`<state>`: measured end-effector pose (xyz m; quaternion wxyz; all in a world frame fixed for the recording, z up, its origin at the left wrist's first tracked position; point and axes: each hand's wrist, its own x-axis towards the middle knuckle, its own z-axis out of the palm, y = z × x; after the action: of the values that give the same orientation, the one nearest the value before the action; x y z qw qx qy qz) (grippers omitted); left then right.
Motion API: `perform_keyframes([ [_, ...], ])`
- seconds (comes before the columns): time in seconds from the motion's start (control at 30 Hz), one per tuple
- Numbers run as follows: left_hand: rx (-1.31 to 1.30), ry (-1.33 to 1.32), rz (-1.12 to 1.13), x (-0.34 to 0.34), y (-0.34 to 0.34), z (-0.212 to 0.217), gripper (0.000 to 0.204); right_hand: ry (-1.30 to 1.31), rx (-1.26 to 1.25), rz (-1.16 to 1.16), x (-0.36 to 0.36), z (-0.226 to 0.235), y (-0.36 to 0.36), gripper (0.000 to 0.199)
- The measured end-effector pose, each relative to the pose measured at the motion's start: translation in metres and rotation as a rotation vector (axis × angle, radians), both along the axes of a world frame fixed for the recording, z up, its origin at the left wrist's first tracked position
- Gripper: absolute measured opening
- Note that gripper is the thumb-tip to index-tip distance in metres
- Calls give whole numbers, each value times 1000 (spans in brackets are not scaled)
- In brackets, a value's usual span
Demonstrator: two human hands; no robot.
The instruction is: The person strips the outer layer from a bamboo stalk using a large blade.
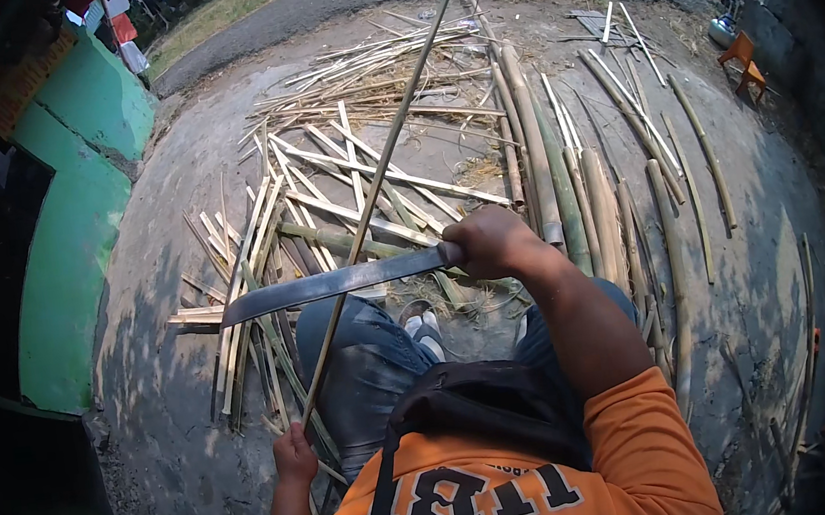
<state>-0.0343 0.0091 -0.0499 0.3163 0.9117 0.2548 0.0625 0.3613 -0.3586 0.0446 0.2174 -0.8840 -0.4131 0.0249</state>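
Your right hand [491, 239]: grip clenched on the handle of a long knife [330, 284], blade pointing to your left, held level above your knees and crossing in front of the bamboo strip.

Your left hand [295, 456]: grip closed around the lower end of a thin bamboo strip [375, 186], down beside your left knee. The strip slants up and away from you, running out past the top of the view.

Ground [177, 312]: bare packed earth. Split bamboo slats [344, 179] lie in a loose heap just ahead of your knees. Whole bamboo poles [566, 191] lie side by side to the right of the heap. A green wall [77, 222] stands at your left. An orange chair [744, 62] sits far off at upper right.
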Motion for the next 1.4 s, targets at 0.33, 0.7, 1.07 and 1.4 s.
perform_keyframes([
  [0.33,-2,6,2,0,5,-4,61,-80,261,-256,17,-1,-24,16],
  [0.7,12,-13,11,0,5,-4,60,46,133,-215,8,9,-10,18],
  [1.07,11,-21,2,2,6,-7,61,-20,-91,-11,7,-2,-3,11],
  [1.4,-4,-33,-3,2,6,-11,58,122,114,-321,20,2,-24,18],
])
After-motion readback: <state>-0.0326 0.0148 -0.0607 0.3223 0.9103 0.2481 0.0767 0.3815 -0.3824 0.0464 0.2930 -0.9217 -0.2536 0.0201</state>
